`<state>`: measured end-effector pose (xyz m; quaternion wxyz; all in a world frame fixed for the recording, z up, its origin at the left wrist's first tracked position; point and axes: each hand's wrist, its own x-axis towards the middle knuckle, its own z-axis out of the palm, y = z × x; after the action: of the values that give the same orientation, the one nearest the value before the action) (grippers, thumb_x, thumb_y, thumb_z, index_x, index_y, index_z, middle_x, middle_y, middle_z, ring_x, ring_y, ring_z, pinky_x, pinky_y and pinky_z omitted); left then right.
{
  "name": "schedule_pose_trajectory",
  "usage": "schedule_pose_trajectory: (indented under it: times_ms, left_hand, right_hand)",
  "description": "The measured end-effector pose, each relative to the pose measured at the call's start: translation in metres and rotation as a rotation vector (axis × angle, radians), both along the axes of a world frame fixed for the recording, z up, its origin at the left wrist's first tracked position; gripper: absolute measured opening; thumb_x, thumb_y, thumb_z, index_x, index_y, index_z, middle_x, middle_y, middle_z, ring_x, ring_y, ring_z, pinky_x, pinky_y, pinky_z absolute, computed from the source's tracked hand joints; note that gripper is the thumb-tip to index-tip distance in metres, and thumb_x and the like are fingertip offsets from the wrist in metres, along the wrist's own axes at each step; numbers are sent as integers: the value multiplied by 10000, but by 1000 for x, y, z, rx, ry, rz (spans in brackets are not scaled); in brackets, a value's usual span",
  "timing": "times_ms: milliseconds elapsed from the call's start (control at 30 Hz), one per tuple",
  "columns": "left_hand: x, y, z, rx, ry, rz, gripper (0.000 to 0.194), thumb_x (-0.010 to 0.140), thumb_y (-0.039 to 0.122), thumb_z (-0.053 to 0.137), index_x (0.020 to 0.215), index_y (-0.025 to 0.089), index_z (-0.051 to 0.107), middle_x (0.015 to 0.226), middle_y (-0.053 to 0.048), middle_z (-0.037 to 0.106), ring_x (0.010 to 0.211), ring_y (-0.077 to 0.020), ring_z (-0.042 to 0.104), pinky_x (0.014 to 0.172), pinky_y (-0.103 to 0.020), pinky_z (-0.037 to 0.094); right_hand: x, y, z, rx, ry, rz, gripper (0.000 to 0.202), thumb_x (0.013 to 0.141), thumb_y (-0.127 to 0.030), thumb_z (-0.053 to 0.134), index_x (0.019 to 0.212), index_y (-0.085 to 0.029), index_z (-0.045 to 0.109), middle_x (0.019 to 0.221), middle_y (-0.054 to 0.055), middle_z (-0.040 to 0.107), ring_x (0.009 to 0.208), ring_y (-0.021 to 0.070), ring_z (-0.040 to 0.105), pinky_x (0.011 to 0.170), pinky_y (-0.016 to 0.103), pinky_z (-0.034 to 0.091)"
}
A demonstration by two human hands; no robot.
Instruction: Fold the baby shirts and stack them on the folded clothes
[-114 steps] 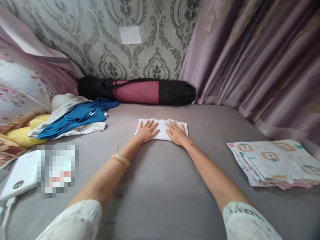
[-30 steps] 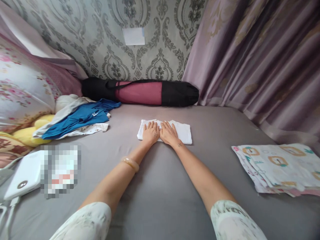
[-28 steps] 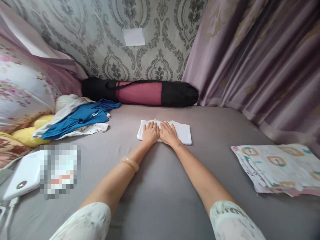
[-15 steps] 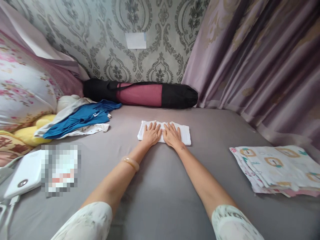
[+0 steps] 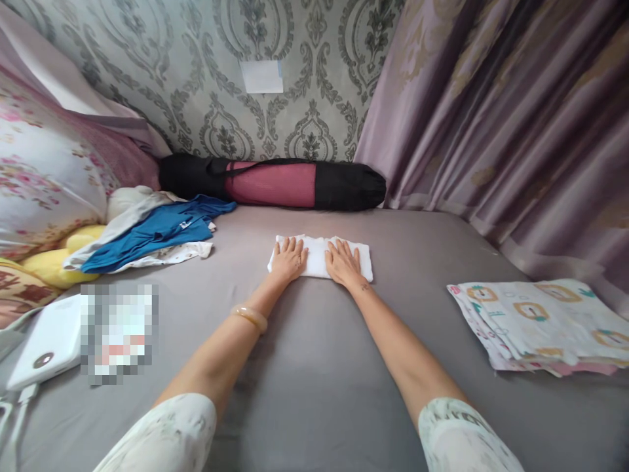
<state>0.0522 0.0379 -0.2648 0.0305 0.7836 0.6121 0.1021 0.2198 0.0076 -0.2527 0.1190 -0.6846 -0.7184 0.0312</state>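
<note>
A folded white cloth (image 5: 316,259) lies flat on the grey bed sheet (image 5: 314,367), wider than it is deep. My left hand (image 5: 289,258) rests palm down on its left part, fingers spread and pointing away from me. On the right part lies my right hand (image 5: 343,262), also palm down with its fingers apart. A strip of bare cloth shows between the two hands. Neither hand grips anything. A pale bangle (image 5: 249,318) is round my left wrist.
Behind the cloth, a long black and pink bag (image 5: 270,184) lies along the wall. Blue and white clothes (image 5: 157,233) are at the left, near a white power bank (image 5: 48,341) with a cable. Folded patterned cloths (image 5: 535,324) lie at the right, below the curtain.
My hands have moved apart on the white cloth, the left one leftward and the right one slightly rightward, widening the gap between them. The view has shifted slightly.
</note>
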Motion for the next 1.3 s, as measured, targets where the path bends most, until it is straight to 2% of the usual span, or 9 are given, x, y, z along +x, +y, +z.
schedule_pose_trajectory:
  times_ms: [167,367,500,600,733,900,1000,1133,1300]
  left_hand:
    - [-1,2,-5,-71,13,19,584,994,423,150,1485,167,334,1566,-112,305,1461,-282,215,1177,-530,156]
    - [-3,3,6,-101,17,5,576,997,426,169,1468,151,353,1556,-124,322,1451,-289,240,1166,-523,192]
    - [-14,3,8,-27,53,-3,586,999,415,178,1461,99,352,1544,-154,335,1449,-280,246,1177,-488,176]
    - [-21,3,3,-77,60,-5,607,996,442,173,1479,107,325,1569,-142,285,1467,-277,199,1180,-458,181]
    - [-23,5,-1,-138,40,9,634,992,462,154,1499,106,285,1589,-135,231,1480,-274,144,1183,-453,176]
    - [-26,7,6,-160,14,-8,627,987,467,170,1489,117,307,1592,-133,221,1477,-279,156,1178,-478,180]
    - [-36,6,8,-84,9,-12,630,989,460,157,1492,113,306,1592,-126,220,1482,-259,143,1193,-464,137]
    - [-49,6,0,-99,7,-62,661,984,479,134,1513,103,266,1598,-112,200,1484,-234,131,1202,-415,117]
    - [-54,8,-10,-151,10,-60,697,972,521,125,1518,105,243,1603,-125,163,1486,-249,115,1194,-437,132]
  right_hand:
    - [-1,0,-8,12,-18,-8,509,1005,-369,236,1460,-204,394,1566,95,303,1432,270,229,1144,530,128]
    - [4,3,0,-84,20,8,542,1011,-401,185,1491,-205,344,1584,84,261,1453,260,194,1153,521,129]
    - [21,4,0,-59,9,-38,591,1010,-399,157,1505,-107,298,1584,127,244,1465,255,167,1170,485,112]
    - [31,3,-9,-44,-46,-65,614,1003,-393,189,1484,-32,314,1566,156,276,1461,261,178,1175,439,126]
    - [32,5,-16,-48,-59,-63,619,998,-392,185,1480,-29,321,1561,155,291,1460,263,184,1174,424,141]
    - [38,5,-5,-141,-1,-41,648,998,-427,153,1503,-41,279,1583,146,233,1472,263,143,1183,433,131]
    - [49,0,0,-92,-2,-50,662,993,-433,140,1514,-38,245,1594,153,187,1478,268,110,1188,447,102]
    - [60,-8,-5,-77,-37,-47,677,982,-429,168,1508,-9,239,1586,175,198,1474,275,131,1188,442,120]
    - [61,-11,-12,-112,-39,-48,689,980,-424,183,1512,12,213,1588,173,196,1468,280,154,1189,425,136]
